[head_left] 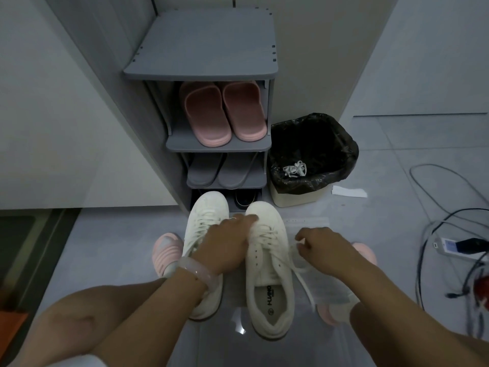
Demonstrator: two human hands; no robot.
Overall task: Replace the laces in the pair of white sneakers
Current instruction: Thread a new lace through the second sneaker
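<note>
Left slipper (166,250): pink, on your foot, just left of the sneakers.
Left sneaker (205,234): white, laced, on the grey floor, toe toward the shoe rack (201,67); your left forearm crosses it.
Left hand (227,245): your fingers lie fairly straight, spread over the gap, fingertips pressing the right sneaker's toe; grips nothing.
Right sneaker (270,263): white, touching its mate, lace ends loose on its right side.
Right hand (321,243): your fingers curl and pinch the white lace (300,263), drawn out right of the shoe.
Bin (312,157): black-lined, right of the rack, white laces (295,169) inside.
Cables (447,234): far right, with a power strip.
</note>
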